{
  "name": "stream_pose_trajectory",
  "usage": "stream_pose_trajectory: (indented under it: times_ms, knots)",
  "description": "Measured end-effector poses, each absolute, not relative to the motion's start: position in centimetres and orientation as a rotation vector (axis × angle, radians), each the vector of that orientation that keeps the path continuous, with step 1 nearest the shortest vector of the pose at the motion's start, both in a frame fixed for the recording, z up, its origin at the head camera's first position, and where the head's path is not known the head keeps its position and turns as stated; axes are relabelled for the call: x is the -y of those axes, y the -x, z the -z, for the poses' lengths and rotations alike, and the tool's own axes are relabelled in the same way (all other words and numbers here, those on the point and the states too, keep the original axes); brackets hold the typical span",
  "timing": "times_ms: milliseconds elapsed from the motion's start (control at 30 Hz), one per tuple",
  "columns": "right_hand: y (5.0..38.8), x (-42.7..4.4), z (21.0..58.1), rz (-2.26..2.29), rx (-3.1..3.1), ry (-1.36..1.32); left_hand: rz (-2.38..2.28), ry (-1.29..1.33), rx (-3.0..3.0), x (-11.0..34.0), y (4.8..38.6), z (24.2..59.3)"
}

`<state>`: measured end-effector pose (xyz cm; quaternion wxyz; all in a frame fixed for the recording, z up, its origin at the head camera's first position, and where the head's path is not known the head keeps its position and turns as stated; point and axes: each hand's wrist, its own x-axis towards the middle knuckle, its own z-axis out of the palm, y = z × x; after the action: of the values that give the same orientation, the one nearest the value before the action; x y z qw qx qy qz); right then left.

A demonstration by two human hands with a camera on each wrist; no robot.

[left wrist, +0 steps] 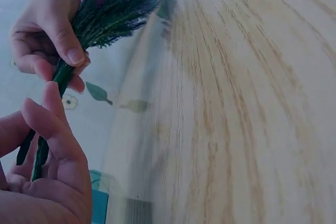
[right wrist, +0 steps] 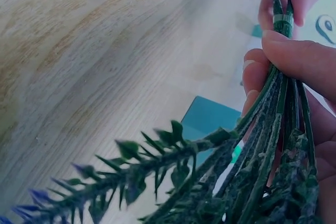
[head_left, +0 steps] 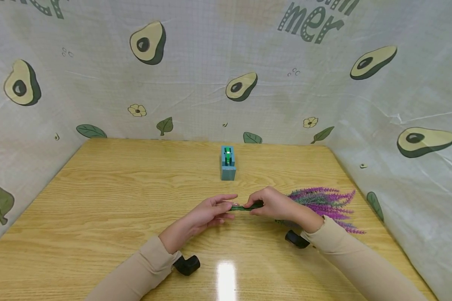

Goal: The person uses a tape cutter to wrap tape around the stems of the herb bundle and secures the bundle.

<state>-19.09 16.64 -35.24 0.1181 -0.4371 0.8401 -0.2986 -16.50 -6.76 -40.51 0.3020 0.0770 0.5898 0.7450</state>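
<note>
A bunch of artificial lavender with purple and grey-green spikes lies sideways above the table, its green stems pointing left. My right hand grips the stems below the flowers, thumb on one side and fingers on the other. At the stem ends, my left hand pinches the bunch between thumb and fingers. In the left wrist view the stems run from the right hand into the left hand. A shiny band of tape circles the stems between both hands.
A blue tape dispenser with a green roll stands beyond the hands, toward the back of the wooden table. A printed cloth with avocados hangs around the back and sides. Black wrist cameras sit under both wrists.
</note>
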Motion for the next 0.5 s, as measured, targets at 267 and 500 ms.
stream_pose_trajectory:
  times_ms: [267, 500]
  knots:
    - [19.00, -16.52, 35.40, 0.855, -2.488, 1.303, -1.974, -0.223, -1.789, 6.58, 16.54, 40.55]
    - [18.83, -16.51, 35.64, 0.861, -2.520, 1.270, -1.922, -0.083, -1.904, 6.92, 16.59, 40.72]
